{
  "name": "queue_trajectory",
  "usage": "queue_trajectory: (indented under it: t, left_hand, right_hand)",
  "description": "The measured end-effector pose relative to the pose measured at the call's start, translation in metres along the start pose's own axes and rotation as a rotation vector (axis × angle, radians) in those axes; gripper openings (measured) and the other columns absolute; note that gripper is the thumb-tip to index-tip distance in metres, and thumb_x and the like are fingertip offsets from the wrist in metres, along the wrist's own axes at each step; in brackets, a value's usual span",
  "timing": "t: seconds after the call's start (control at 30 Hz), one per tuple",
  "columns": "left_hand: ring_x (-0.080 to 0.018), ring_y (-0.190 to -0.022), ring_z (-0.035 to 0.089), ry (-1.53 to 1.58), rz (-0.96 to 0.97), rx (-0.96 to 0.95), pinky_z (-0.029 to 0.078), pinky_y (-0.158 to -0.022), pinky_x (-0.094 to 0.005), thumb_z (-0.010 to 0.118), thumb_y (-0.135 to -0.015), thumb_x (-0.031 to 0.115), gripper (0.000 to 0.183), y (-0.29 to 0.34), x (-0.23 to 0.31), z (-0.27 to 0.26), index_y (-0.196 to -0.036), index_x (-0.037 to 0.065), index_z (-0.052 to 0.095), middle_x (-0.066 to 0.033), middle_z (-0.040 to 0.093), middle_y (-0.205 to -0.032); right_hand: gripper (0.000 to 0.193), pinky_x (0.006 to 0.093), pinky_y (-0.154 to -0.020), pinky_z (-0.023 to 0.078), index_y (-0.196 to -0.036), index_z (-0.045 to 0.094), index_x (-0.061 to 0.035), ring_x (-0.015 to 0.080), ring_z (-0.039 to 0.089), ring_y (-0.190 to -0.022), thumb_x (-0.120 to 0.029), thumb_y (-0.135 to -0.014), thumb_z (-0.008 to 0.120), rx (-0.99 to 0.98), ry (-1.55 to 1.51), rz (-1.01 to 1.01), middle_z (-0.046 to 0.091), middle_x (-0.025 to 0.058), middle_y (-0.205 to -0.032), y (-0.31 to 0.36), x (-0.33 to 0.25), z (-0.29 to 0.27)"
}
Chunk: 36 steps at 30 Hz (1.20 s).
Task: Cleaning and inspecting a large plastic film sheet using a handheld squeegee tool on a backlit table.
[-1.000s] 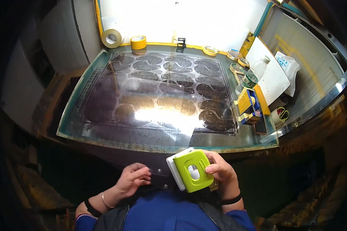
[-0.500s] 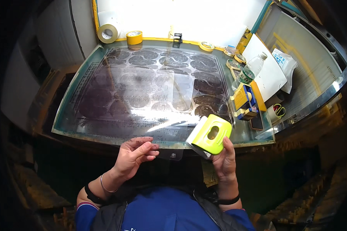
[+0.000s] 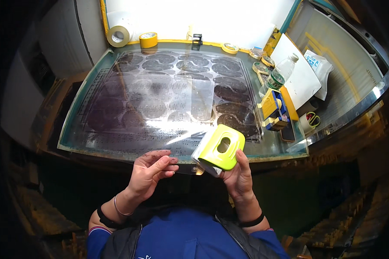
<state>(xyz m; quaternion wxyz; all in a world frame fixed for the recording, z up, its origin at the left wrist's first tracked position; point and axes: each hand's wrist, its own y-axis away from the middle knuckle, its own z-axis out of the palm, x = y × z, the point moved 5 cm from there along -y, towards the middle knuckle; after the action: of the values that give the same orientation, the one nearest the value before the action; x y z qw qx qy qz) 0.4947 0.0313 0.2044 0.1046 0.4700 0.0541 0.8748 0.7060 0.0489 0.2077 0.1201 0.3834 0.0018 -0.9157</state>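
Note:
A lime-green hole punch (image 3: 234, 146) is in my right hand (image 3: 239, 180), whose fingers close around its underside with the thumb along its near right side. The punch is tilted over the table's near edge, its grey base facing down and left. With thumb and fingers pinched, my left hand (image 3: 150, 171) holds the near edge of a clear film sheet (image 3: 134, 140) covered in small dark marks. The film hangs a little past the table edge, close to the punch's left end; whether it lies in the punch's slot I cannot tell.
Large dark-patterned film (image 3: 229, 90) lies on the glass table (image 3: 75, 103). Tape rolls (image 3: 148, 40) stand along its back edge. At right are a blue-and-yellow tape dispenser (image 3: 274, 110), a plastic bottle (image 3: 282, 72), a white board (image 3: 296, 64) and green-handled scissors (image 3: 313, 120).
My right hand has brought the hole punch to the left, toward the film's near edge and my left hand. The left hand stays nearly still, pinching the film.

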Motion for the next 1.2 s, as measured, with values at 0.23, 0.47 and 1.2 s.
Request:
queue_trajectory:
  t: [0.23,0.47,1.2]
  left_hand:
    - [-0.0194,-0.077,0.063,0.037,-0.005,0.000,0.054,-0.064,-0.0238,0.054,-0.084,0.009,0.018,-0.001,-0.002,-0.001,-0.101,0.002,0.056,-0.0154,0.062,-0.090]
    - [-0.0194,-0.077,0.063,0.048,-0.006,0.013,0.053,-0.064,-0.0235,0.054,-0.084,0.009,0.018,-0.001,-0.004,-0.002,-0.101,0.002,0.056,-0.0154,0.062,-0.090]
    - [-0.0267,-0.077,0.064,-0.070,-0.070,-0.094,0.055,-0.060,-0.0287,0.057,-0.082,0.005,0.019,0.030,-0.015,-0.022,-0.098,-0.004,0.056,-0.0216,0.061,-0.088]
  right_hand:
    - [0.047,0.0351,-0.077,0.051,-0.118,0.037,0.0028,0.0215,0.058,-0.095,-0.029,-0.085,0.050,0.005,-0.070,-0.021,0.053,0.0148,-0.110,0.000,0.000,0.006]
    - [0.047,0.0355,-0.077,0.051,-0.117,0.037,0.0036,0.0220,0.058,-0.095,-0.029,-0.085,0.050,0.015,-0.086,-0.024,0.053,0.0144,-0.110,-0.002,0.001,0.010]
    - [0.050,0.0366,-0.081,0.050,-0.120,0.037,0.0027,0.0240,0.056,-0.099,-0.031,-0.086,0.049,0.028,-0.029,-0.186,0.051,0.0154,-0.114,-0.028,-0.031,0.005]
